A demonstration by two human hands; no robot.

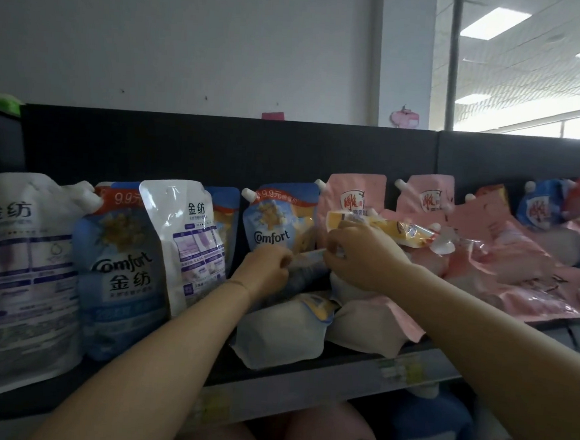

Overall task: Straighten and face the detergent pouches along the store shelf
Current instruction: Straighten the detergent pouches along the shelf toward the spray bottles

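- Shelf (305, 379): I read this as mid-task. The left section is stood up; the centre and right are not.
- Left row: white pouch (14, 269) and blue Comfort pouch (120, 269) stand upright at the shelf front, spouts up. The blue one is label forward, but the white one seems to show a printed back panel.
- Back-facing pouch (191, 240) stands too, but shows its back panel and overlaps the blue Comfort pouch. It needs turning.
- Pink heap (518, 270), right: pouches lie flat, overlapped and crumpled. Two pink pouches (352, 196) stand against the back wall.
- Centre: toppled pouches (281, 329) lie with their bases toward the shelf lip, side by side and touching. A yellow pouch (394, 229) lies across the pile just behind the right hand.
- Step in hand: righting the lying blue pouch (307, 269). It rests on the toppled pouches, in front of a rear Comfort pouch (281, 226) that stands upright.
- Left hand (264, 269): fingers curled tight on the lying blue pouch's left end.
- Right hand (358, 255): fingers curled, pinching its right end. I can't tell if it also catches the yellow pouch.
- Next move, my call: lift with both hands, rotate it spout up and label forward, then seat the base flat beside the rear Comfort pouch.
- Handling guess: soft liquid-filled film, so it will likely slump unless it leans on a neighbour.
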